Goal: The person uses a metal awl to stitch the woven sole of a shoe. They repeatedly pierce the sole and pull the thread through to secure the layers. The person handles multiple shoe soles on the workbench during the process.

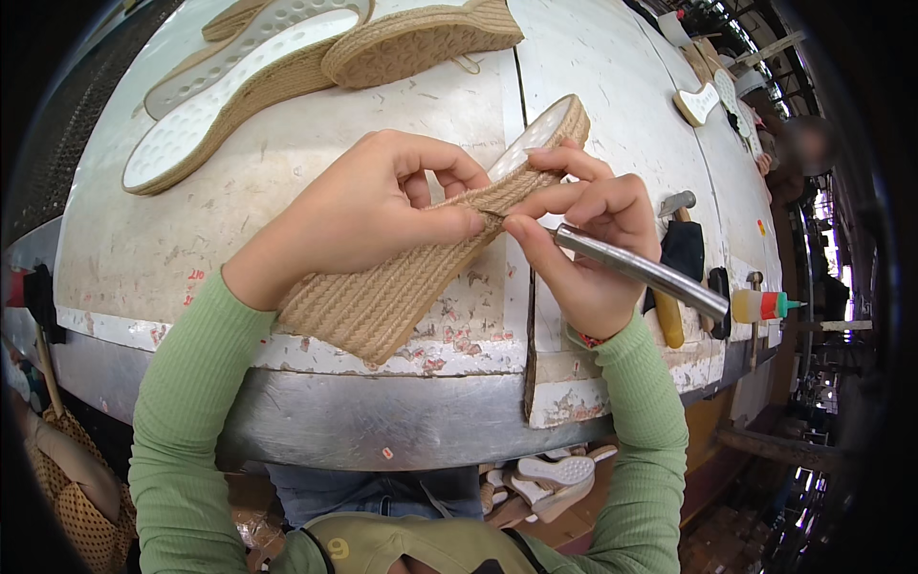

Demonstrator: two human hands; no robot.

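Note:
A wedge shoe sole wrapped in tan braided rope stands tilted over the table, its white dimpled top facing up and away. My left hand is closed on its upper edge, thumb pressed to the braid at the middle. My right hand pinches close to that thumb, with a finger resting on the sole's toe end. Across its palm lies a slim tool with a shiny metal handle, pointing down to the right. The tool's thin tip meets the braid between my two thumbs; its exact shape is hidden.
More rope-wrapped soles lie at the far left. On the right are a hammer, a yellow handle and a glue bottle with a green tip. The metal table edge runs in front of me; loose soles lie below.

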